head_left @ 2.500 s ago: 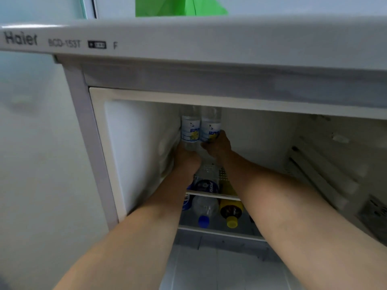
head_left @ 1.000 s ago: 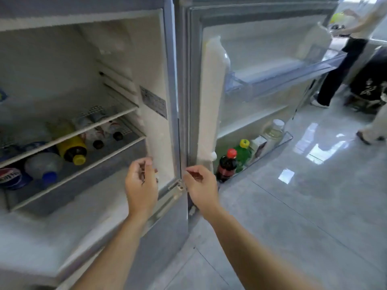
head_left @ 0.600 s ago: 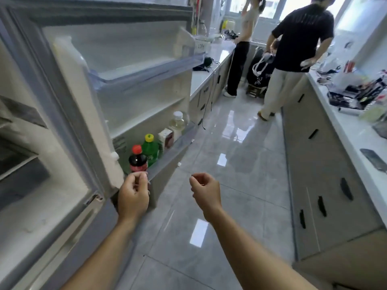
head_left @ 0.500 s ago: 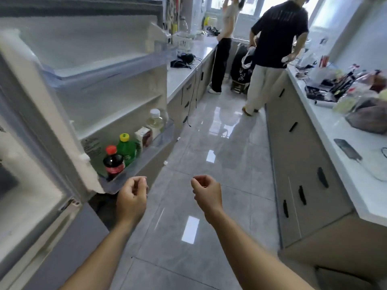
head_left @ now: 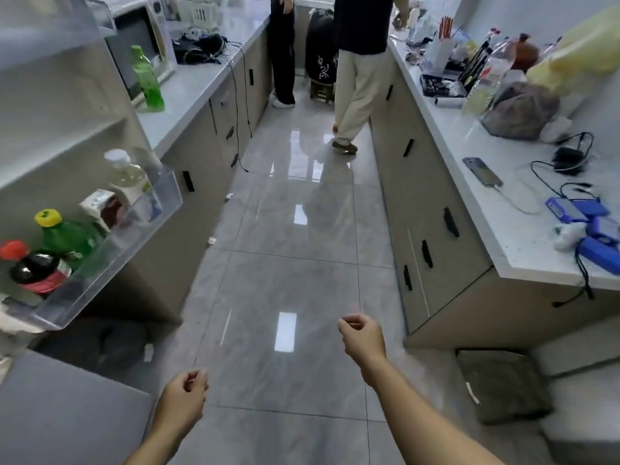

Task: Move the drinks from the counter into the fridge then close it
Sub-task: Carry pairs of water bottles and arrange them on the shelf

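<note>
— What are your hands doing?

— Both are out over the grey floor [head_left: 295,263], holding nothing. My left hand [head_left: 183,399] is low, fingers loosely curled, thumb near the fingertips. My right hand [head_left: 362,337] is higher and further out, curled the same loose way, touching nothing.

— Where are the drinks?

— A green bottle [head_left: 147,80] stands at the front edge of the left counter [head_left: 198,82], beside the microwave [head_left: 141,45]. The open fridge door [head_left: 60,135] fills the left edge; its bottom rack [head_left: 110,250] carries a red-capped dark bottle [head_left: 35,268], a yellow-capped green bottle [head_left: 68,236], a small carton [head_left: 104,206] and a clear bottle [head_left: 129,172].

— Anything unclear?

— The fridge body is out of frame. The right counter [head_left: 510,223] is cluttered and blurred towards its far end. Two people [head_left: 355,72] are cut off at the top.

— What changed?

— Half a second ago my hands were level and nearer the door rack; now the left has dropped, and my view has turned further from the fridge.
</note>
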{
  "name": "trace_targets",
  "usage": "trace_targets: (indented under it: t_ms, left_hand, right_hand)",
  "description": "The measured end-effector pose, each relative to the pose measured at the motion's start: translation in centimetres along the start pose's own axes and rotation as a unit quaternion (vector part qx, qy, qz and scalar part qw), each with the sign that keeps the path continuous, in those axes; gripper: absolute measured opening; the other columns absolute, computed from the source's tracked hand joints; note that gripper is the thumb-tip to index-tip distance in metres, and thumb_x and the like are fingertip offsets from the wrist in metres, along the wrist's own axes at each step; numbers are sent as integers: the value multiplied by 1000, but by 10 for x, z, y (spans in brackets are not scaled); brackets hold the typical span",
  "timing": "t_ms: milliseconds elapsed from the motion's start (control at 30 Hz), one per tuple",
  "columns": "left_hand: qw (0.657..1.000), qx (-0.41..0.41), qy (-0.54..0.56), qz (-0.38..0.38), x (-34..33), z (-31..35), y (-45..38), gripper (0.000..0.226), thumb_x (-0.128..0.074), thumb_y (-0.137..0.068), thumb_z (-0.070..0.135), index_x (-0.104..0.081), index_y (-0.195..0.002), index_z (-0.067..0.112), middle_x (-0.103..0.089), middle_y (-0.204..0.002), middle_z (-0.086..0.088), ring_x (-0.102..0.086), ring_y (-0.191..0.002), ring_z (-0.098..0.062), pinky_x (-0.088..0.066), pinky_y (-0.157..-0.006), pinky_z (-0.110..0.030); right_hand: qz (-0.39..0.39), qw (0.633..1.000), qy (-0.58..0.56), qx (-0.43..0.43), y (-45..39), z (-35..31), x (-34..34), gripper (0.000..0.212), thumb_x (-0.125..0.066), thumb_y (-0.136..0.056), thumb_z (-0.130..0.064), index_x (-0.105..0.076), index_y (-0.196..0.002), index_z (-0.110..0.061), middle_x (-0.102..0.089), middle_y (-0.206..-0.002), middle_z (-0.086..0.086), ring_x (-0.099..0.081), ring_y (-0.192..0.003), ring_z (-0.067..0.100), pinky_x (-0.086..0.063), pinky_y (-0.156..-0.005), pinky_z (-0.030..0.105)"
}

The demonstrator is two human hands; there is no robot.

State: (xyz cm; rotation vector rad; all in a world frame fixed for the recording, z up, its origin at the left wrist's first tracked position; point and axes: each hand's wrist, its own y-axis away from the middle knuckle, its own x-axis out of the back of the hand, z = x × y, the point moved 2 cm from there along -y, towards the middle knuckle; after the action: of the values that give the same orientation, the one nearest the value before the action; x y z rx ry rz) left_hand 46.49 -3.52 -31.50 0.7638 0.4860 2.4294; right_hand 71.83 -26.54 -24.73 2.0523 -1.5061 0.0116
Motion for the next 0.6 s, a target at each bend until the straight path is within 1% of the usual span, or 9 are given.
trace_targets:
  t_ms: [67,133,200,300,367,433,500,600]
  left_hand:
    - [999,21,-23,-12,3,-15,0,20,-58,-98,21,-64,-82,10,-68,-73,-13,-56,-59,-25,-48,-55,-29]
    - [997,49,-50,-29,8,-30,1,20,-59,-97,21,-64,-82,10,-68,-78,-15,-56,-62,-26,-48,-57,-30]
    - [995,73,-64,-36,14,-47,0,20,-62,-95,23,-66,-83,8,-69,-82,-17,-58,-65,-29,-50,-60,-32]
    - [990,103,-83,-45,22,-71,-7,26,-67,-92,26,-68,-77,5,-70,-76,-18,-59,-64,-29,-47,-66,-33]
    - [985,122,-102,-69,22,-80,-15,27,-67,-91,25,-66,-75,5,-69,-74,-16,-57,-64,-27,-47,-69,-36]
    - [980,142,-106,-89,21,-87,-20,29,-65,-93,27,-66,-76,3,-68,-76,-17,-55,-63,-27,-44,-65,-34]
    - [976,157,-114,-97,17,-92,-25,31,-64,-93,30,-66,-79,2,-68,-81,-19,-54,-61,-29,-47,-60,-31]
    - [971,178,-117,-105,1,-85,-34,26,-63,-93,26,-67,-84,3,-69,-86,-19,-55,-64,-29,-51,-57,-33]
  right_hand:
    - [13,1000,-1,-23,-3,17,10,2,-66,-91,-23,-67,-92,-21,-69,-92,2,-63,-82,19,-53,-68,32]
    - [27,999,2,-46,-1,35,17,3,-66,-90,-23,-67,-92,-20,-69,-91,3,-63,-79,19,-51,-66,31]
    - [40,997,8,-69,5,54,23,4,-67,-88,-23,-67,-91,-20,-69,-89,2,-63,-78,19,-52,-68,33]
    - [59,993,19,-102,12,81,29,5,-67,-88,-24,-67,-91,-20,-69,-90,3,-63,-79,21,-52,-71,37]
    - [68,990,26,-122,19,100,31,5,-67,-88,-23,-66,-92,-20,-69,-91,3,-64,-82,22,-53,-74,38]
    - [72,986,31,-148,26,119,33,6,-67,-89,-22,-66,-95,-20,-68,-94,2,-65,-88,23,-55,-78,39]
    - [78,980,34,-178,32,140,36,9,-67,-89,-21,-65,-97,-18,-68,-96,1,-65,-90,24,-54,-79,39]
    - [87,971,39,-221,35,171,43,10,-68,-87,-19,-66,-97,-15,-68,-94,4,-65,-86,24,-52,-78,37]
